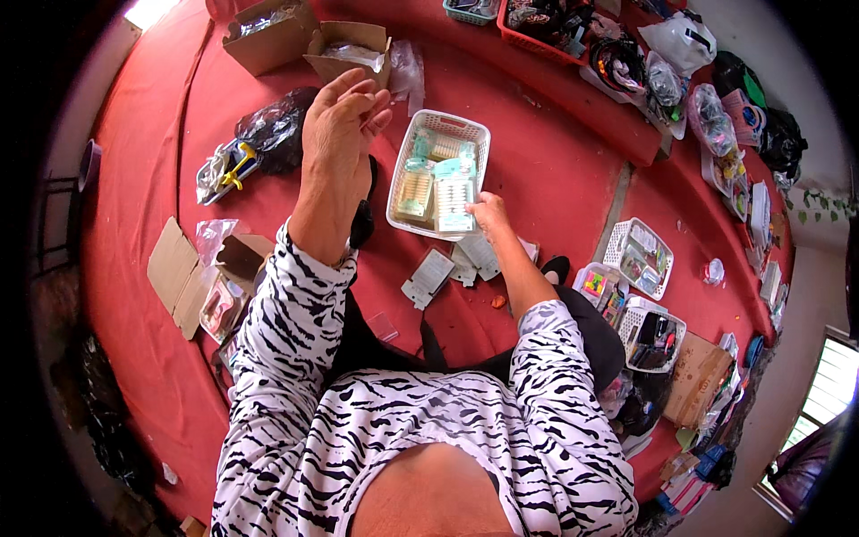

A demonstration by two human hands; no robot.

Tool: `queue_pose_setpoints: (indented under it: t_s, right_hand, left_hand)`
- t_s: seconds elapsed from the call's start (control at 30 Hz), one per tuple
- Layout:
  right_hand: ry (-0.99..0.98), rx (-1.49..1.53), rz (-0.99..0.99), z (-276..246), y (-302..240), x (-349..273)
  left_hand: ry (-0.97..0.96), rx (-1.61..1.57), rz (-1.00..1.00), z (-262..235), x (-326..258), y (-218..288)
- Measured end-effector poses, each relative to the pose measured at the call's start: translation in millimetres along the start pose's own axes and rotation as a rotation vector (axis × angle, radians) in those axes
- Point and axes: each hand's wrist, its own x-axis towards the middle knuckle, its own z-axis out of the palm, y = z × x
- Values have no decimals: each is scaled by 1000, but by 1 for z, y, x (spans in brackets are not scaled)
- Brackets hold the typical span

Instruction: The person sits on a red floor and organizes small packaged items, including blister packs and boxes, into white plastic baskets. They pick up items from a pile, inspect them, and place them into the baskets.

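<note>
A white plastic basket (400, 199) stands on the red floor in front of me. Inside lie several flat clear packs (414, 194) with pale green tops and rows of small light pieces, whose kind I cannot make out. At the basket's right side, my right hand (490, 215) pinches the lower edge of one such flat pack (455, 197), lying over the others. My left hand (344, 112) is raised left of the basket, fingers loosely stretched and slightly bent, with nothing visible in it. Between my legs, white-and-grey cards (429, 277) lie below the basket.
Two open cardboard boxes (349, 55) stand at the far left, near a black plastic bag (279, 130). An opened carton (179, 277) lies at left. White baskets of small goods (639, 258) stand at right. A red crate (541, 40) and bags line the far right.
</note>
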Motion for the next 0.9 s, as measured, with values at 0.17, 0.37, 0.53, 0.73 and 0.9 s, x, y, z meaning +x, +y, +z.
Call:
queue_pose_setpoints:
  t_s: [0.17, 0.37, 0.53, 0.73, 0.9]
  right_hand:
    - [-107, -265, -354, -19, -42, 51]
    - [-304, -567, -528, -35, -85, 125]
    - [-285, -750, -432, -6, -106, 137]
    - [217, -924, -594, 32, -54, 134]
    - [144, -804, -842, 48, -55, 74]
  left_hand:
    - [-6, 47, -54, 1, -2, -2]
    - [18, 74, -104, 8, -4, -5]
    - [15, 112, -99, 6, -3, -10]
    - [-43, 120, -178, 10, 1, -22]
    - [-30, 170, -189, 4, 0, -26]
